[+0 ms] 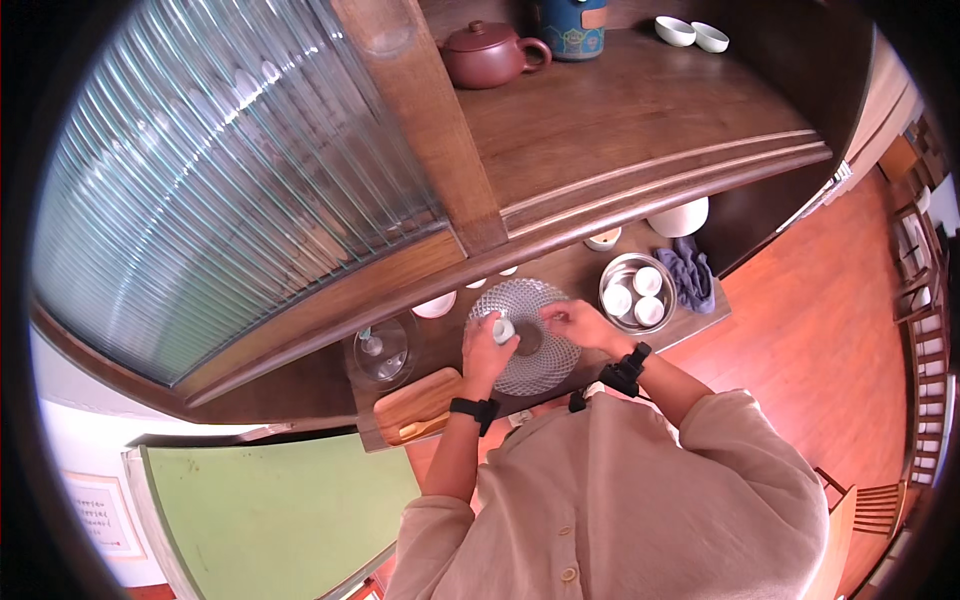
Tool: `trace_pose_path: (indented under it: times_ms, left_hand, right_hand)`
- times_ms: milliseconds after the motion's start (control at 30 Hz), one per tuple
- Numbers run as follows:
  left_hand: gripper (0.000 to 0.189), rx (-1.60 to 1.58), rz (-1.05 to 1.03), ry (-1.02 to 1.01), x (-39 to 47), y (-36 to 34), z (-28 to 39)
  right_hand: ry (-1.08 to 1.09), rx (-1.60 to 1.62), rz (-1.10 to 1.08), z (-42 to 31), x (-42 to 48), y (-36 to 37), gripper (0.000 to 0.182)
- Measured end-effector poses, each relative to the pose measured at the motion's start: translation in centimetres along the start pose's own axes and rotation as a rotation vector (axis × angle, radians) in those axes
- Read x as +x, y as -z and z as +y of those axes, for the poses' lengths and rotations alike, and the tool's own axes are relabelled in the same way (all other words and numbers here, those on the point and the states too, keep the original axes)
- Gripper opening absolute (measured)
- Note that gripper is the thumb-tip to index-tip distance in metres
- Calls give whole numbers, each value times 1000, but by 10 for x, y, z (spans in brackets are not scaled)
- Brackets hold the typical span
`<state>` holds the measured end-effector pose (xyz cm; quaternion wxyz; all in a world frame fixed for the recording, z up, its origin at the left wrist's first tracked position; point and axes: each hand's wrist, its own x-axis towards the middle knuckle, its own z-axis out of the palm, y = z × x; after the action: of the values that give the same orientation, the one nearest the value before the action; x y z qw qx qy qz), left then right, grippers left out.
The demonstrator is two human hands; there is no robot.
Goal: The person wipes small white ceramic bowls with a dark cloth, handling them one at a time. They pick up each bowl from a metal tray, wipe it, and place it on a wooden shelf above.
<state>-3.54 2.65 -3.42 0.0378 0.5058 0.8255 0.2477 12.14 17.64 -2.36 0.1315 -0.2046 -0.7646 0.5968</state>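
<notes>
My left hand [484,352] grips a small white cup [503,330] above a large round plate of cut clear glass [540,371]. My right hand [585,324] hovers over the same plate's right side with its fingers curled; whether anything small is between the fingertips cannot be told. Just right of it stands a round steel bowl [628,270] containing three white cups [617,300]. To the left of my hands lie a wooden tray [412,397] with a wooden scoop [426,427] on it, and a clear glass vessel [375,352].
A wooden cabinet ledge [525,234] overhangs the counter's back, partly hiding a white dish [435,306]. A grey-blue cloth [694,281] and a white container [681,217] sit right. Above are a clay teapot [487,60], a blue tin [573,34] and a ribbed-glass panel [225,187].
</notes>
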Motion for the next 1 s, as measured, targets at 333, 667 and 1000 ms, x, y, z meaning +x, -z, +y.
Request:
trace_pose_path:
  times_ms: [333,667,1000]
  left_hand:
    - [33,-1543,-276,901,4,1,-14]
    - [54,-243,-118,411,9,-22,-6]
    - [55,-170,-380,162,6,-41,8]
  right_hand:
    - [-162,23,948,64,-69,154,18]
    - [-821,-661,904,180,-118,213,56]
    - [-506,301,1037,134,-160,210,31]
